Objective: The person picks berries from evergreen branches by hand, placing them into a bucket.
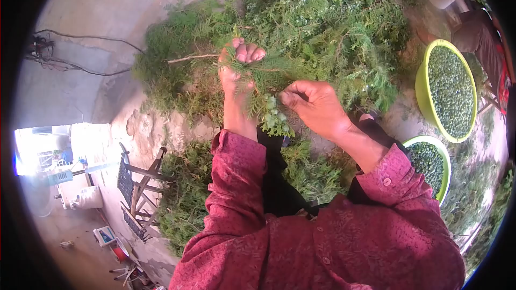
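Note:
My left hand [240,67] is closed around a leafy conifer sprig [271,72], and its flat green fronds spread out to the right of the fist. Pale green cones [275,120] cluster on the sprig's lower part, which hangs below the hand. Beside that cluster, my right hand [316,104] has thumb and forefinger pressed together in a pinch. Whatever sits between those fingertips is too small to make out. A bare brown stem [193,58] sticks out to the left of my left hand.
A large heap of cut conifer branches [328,16] lies ahead, with more branches [185,198] at lower left. On the right stand a yellow-green tub [424,94] and a green basin [448,169], both holding small green cones. A wooden-framed folding stool [142,188] and black cables [88,36] are at left.

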A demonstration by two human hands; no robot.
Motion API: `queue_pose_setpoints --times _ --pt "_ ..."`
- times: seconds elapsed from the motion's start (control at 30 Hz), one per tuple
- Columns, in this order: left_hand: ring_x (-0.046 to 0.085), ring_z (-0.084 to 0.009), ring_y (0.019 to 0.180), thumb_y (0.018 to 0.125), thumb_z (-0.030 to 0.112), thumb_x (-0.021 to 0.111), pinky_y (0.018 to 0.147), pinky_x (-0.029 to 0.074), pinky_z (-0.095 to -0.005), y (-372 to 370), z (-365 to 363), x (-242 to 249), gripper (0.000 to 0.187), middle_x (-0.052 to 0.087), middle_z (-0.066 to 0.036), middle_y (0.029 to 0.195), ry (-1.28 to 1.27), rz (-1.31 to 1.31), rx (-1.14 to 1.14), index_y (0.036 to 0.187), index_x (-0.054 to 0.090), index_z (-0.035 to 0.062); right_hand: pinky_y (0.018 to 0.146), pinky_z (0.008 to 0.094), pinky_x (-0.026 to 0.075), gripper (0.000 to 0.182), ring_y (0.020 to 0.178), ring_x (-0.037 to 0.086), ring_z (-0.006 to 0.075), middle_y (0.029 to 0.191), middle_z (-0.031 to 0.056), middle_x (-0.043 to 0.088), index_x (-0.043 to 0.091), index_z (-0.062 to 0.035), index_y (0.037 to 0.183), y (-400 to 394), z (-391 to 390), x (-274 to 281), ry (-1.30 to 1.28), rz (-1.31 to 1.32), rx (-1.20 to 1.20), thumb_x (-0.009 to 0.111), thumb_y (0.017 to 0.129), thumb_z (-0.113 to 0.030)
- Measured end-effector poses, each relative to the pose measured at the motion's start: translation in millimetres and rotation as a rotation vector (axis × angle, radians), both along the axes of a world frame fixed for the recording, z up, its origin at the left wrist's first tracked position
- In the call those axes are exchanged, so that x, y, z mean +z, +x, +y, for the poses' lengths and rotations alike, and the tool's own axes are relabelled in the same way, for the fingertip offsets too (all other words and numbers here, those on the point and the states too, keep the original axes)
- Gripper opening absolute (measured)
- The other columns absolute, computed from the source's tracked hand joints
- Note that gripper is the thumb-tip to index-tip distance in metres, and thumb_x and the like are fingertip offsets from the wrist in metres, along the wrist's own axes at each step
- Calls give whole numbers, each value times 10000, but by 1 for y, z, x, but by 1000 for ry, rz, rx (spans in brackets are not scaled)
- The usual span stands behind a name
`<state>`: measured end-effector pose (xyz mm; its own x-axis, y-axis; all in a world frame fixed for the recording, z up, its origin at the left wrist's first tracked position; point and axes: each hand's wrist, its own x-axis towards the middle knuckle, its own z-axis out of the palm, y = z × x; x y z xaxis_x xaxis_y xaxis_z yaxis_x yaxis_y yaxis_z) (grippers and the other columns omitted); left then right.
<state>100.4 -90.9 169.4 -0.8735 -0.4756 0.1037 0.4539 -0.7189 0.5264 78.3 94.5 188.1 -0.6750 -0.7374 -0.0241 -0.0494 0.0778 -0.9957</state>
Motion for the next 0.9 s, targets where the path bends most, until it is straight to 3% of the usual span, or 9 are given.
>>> queue_pose_setpoints --times 0.2,0.33,0.43,0.5,0.53,0.63,0.67,0.83,0.9 --pt "341 -85 517 780 157 553 586 320 -238 -1 9 5 110 425 37 512 41 16 -1 785 538 47 535 298 451 224 511 519 148 600 105 571 594 13 732 -3 -6 3 185 131 -26 632 757 -207" --pt "340 -91 513 774 115 552 585 323 -238 -1 8 6 121 411 26 501 93 20 -12 804 513 5 504 274 432 182 493 494 118 596 67 565 587 9 692 -3 -8 -7 121 48 -37 625 745 -160" --pt "345 -95 519 778 87 543 581 326 -234 1 -4 1 139 414 19 509 151 56 -41 826 490 -32 428 226 363 128 481 461 78 593 18 538 584 -8 693 -10 -1 5 -78 -283 74 603 753 -119" --pt "347 -98 498 768 100 555 558 331 -243 2 -12 2 118 418 18 490 201 78 -4 779 518 -12 389 180 275 75 481 432 48 584 -20 492 578 -21 727 -15 9 17 -218 -850 259 574 770 -83" --pt "349 -101 477 758 113 567 535 335 -252 3 -14 2 109 423 18 471 254 100 27 732 546 8 375 166 253 76 498 439 59 633 3 500 559 -36 846 -19 11 12 -249 -975 340 546 800 -95" --pt "353 -102 479 778 120 551 529 337 -254 5 -8 8 114 424 19 471 229 88 16 738 549 13 371 161 262 173 524 449 67 720 29 519 523 -44 923 -17 12 29 -232 -1025 396 549 834 -191" --pt "353 -102 479 778 120 551 529 337 -254 4 -4 10 114 424 19 471 230 88 16 738 549 13 372 152 270 296 565 472 77 784 48 526 496 -50 976 -16 10 27 -191 -970 422 549 844 -310" --pt "352 -91 515 796 118 535 557 323 -237 2 -6 10 96 431 20 519 10 83 -59 784 526 23 413 183 349 523 608 504 90 763 32 531 501 -33 1017 -6 -1 8 -162 -816 315 626 747 -463" --pt "348 -91 508 796 123 532 553 319 -240 2 -1 12 94 423 23 508 0 52 -20 779 528 31 500 221 422 633 657 528 92 808 41 554 503 -27 1033 0 -2 11 -70 -429 266 679 665 -512"
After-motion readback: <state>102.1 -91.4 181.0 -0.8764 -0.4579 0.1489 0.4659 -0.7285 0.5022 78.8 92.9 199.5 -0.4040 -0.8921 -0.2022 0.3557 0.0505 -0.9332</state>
